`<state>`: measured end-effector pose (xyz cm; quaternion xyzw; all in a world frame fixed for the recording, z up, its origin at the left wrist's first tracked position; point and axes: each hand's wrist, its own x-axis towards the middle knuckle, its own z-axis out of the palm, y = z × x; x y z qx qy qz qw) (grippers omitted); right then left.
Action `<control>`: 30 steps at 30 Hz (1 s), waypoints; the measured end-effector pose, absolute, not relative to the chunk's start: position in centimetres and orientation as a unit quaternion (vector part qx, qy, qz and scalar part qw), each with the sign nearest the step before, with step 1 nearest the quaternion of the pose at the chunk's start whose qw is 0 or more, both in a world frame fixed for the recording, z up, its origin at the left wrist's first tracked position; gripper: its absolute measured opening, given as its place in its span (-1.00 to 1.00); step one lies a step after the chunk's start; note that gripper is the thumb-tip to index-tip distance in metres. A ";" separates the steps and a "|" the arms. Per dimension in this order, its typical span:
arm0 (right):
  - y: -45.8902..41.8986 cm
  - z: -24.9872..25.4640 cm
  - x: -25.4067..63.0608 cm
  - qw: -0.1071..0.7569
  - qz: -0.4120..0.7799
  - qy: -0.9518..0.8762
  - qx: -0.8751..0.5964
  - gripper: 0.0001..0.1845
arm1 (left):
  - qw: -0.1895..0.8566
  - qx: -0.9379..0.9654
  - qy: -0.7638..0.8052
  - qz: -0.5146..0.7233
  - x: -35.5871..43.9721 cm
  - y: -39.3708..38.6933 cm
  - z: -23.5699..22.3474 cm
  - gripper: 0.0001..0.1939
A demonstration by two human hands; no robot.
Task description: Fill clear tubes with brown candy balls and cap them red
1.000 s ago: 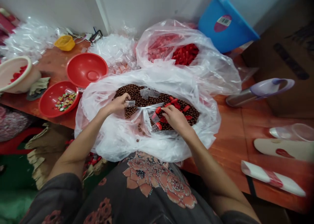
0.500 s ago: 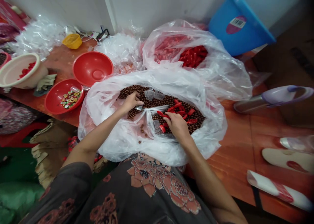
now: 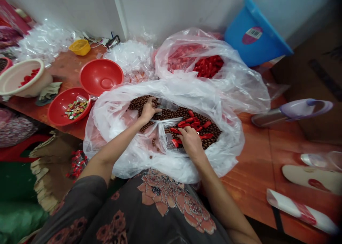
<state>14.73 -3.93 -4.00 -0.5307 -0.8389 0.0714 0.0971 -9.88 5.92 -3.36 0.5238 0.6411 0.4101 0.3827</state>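
A large clear plastic bag [image 3: 107, 112] lies spread on the table, holding many small brown balls [image 3: 173, 114]. My left hand [image 3: 149, 111] dips into the balls on the left, its thumb closed over a small clear plastic container that is mostly hidden. Beside its fingertips lie more clear containers [image 3: 167, 104]. My right hand [image 3: 191, 141] is over the right part, its fingers closed on a red spoon-shaped plastic piece [image 3: 175, 130]. Several similar red pieces [image 3: 193, 121] rest on the balls around it. A clear container with a red end [image 3: 172, 143] lies left of this hand.
Behind the bag stands another bag of red plastic pieces [image 3: 210, 66]. To the left are two red bowls [image 3: 101, 71], one with colourful wrapped bits, and a cream basin [image 3: 29, 89]. A blue bucket [image 3: 248, 41] and a flask [image 3: 272, 117] stand at the right.
My left hand has moved a little right and deeper among the balls, towards the clear containers. The right hand has shifted slightly down, still among the red pieces. The view has turned slightly.
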 end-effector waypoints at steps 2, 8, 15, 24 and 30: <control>-4.1 -4.2 14.9 0.104 0.078 -0.840 -0.527 -0.73 | 0.398 0.518 0.628 0.422 -9.5 6.0 -3.7 -0.30; -4.1 -5.6 15.1 0.185 0.103 -0.816 -0.538 -0.67 | 0.496 0.439 0.585 0.467 -9.3 4.2 -4.0 -0.12; -5.2 -5.5 15.7 0.314 0.178 -0.736 -0.572 -0.58 | 0.561 0.428 0.559 0.435 -12.4 2.4 -2.2 -0.49; -5.7 -5.1 15.5 0.387 0.291 -0.674 -0.558 -0.66 | 0.591 0.425 0.607 0.318 -11.0 4.1 -1.7 -0.57; -6.0 -4.3 15.4 0.466 0.446 -0.528 -0.552 -0.61 | 0.611 0.421 0.552 0.380 -10.9 2.7 -0.4 -0.51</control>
